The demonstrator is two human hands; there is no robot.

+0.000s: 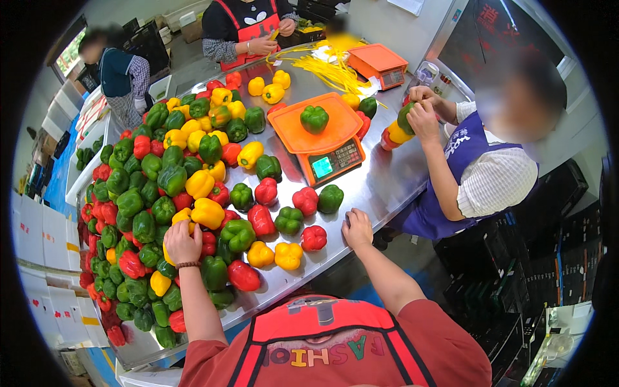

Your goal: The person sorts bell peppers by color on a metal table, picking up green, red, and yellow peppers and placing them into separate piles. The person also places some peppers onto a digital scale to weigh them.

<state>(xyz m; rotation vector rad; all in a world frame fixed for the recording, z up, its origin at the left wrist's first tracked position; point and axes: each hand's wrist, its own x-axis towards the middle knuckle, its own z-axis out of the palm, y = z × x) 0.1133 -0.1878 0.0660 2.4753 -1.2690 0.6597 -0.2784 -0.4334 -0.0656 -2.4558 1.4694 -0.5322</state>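
Observation:
A big heap of red, green and yellow bell peppers (172, 180) covers the left part of the steel table (284, 278). Among them at the heap's near side lies my left hand (183, 244), back upward, next to a yellow bell pepper (182, 217). Its fingertips are hidden, so any grip there does not show. My right hand (358, 228) rests on the table's near edge, fingers apart, holding nothing. Just left of it sit a green bell pepper (330, 198) and a red one (314, 238). One green bell pepper (314, 119) stands on the orange scale (327, 161).
At the right, a person in a purple apron (445, 174) holds a stack of peppers (400, 134). Across the table stands a person in a red apron (248, 32), near yellow strips (329, 71) and a second orange scale (379, 61). Another person (122, 77) is far left.

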